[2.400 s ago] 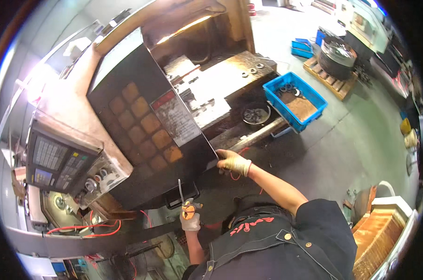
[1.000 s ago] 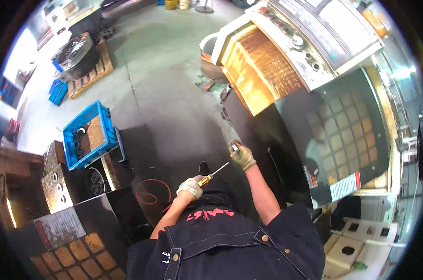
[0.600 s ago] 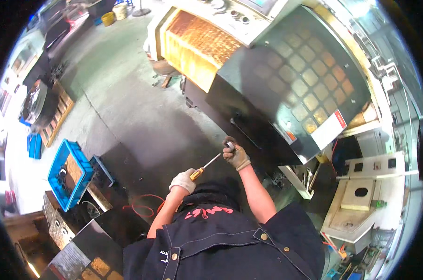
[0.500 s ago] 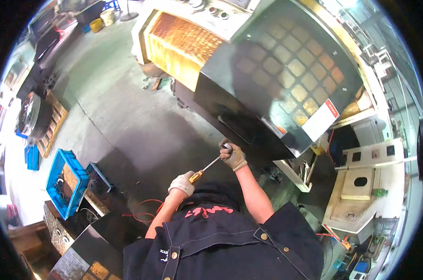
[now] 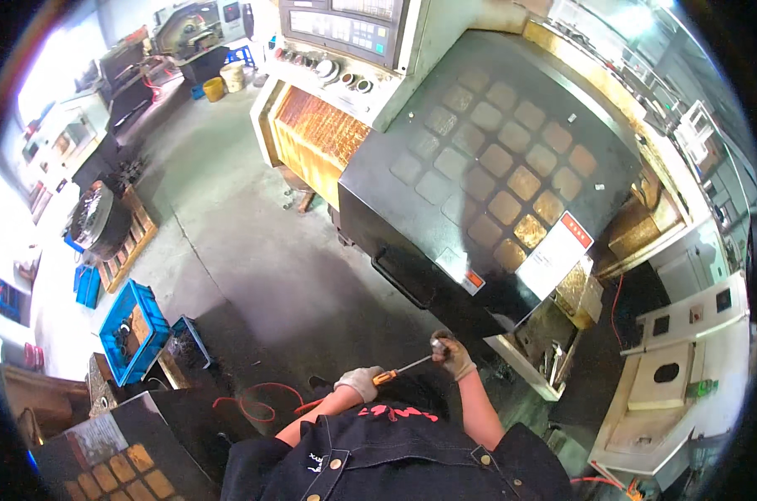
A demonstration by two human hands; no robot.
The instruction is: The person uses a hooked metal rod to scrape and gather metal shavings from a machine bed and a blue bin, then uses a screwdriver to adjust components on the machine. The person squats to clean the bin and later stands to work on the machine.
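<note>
My left hand (image 5: pixel 358 384), in a pale work glove, is closed around the yellow-orange handle of a screwdriver (image 5: pixel 386 377). Its thin metal shaft points right and slightly up, toward my other hand. My right hand (image 5: pixel 456 360), in a dirty brownish glove, grips a small round metal part (image 5: pixel 438 344), mostly hidden by the fingers. The shaft's tip reaches this part; whether it goes inside cannot be made out. Both hands are held in front of my dark apron, just short of the machine's black door (image 5: pixel 429 179).
The machine's control panel (image 5: pixel 337 37) stands beyond the door. A door handle (image 5: pixel 399 282) sticks out toward me. On the left are a blue crate (image 5: pixel 150 311) and a pallet (image 5: pixel 129 250). A red hose (image 5: pixel 270 388) loops by my left arm. A white cabinet (image 5: pixel 688 367) stands right.
My view has tilted upward, bringing the control panel into sight. Both hands sit lower and farther right in the picture, with the screwdriver and metal part still held together.
</note>
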